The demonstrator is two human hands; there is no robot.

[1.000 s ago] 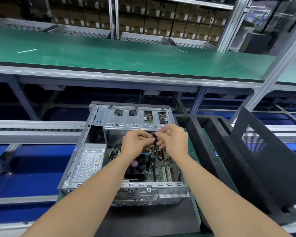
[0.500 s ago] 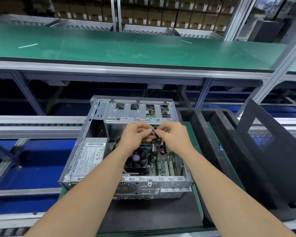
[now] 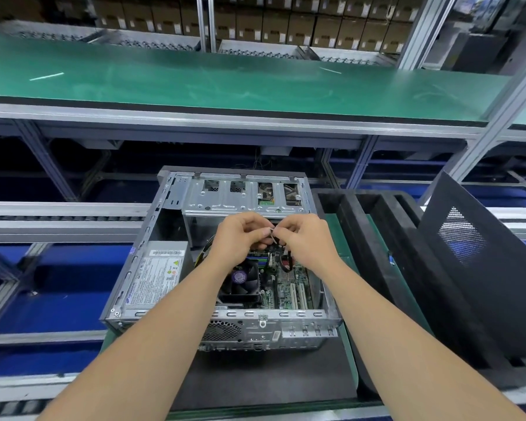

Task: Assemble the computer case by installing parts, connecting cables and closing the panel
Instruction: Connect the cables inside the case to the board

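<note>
- Computer case (image 3: 301, 331) lies open side up on the table (image 3: 255, 381), rear panel toward the person.
- Left grip (image 3: 240, 238) and right grip (image 3: 307, 238) meet over its middle, both pinching a thin cable (image 3: 287, 262); neither has shifted from half a second ago.
- Drive cage (image 3: 243, 199) sits just behind the knuckles; the motherboard (image 3: 289, 287) below lies uncovered.
- Black foam tray (image 3: 356, 226) lies just beside the case's right wall, with the side panel (image 3: 474, 284) leaning beyond it.
</note>
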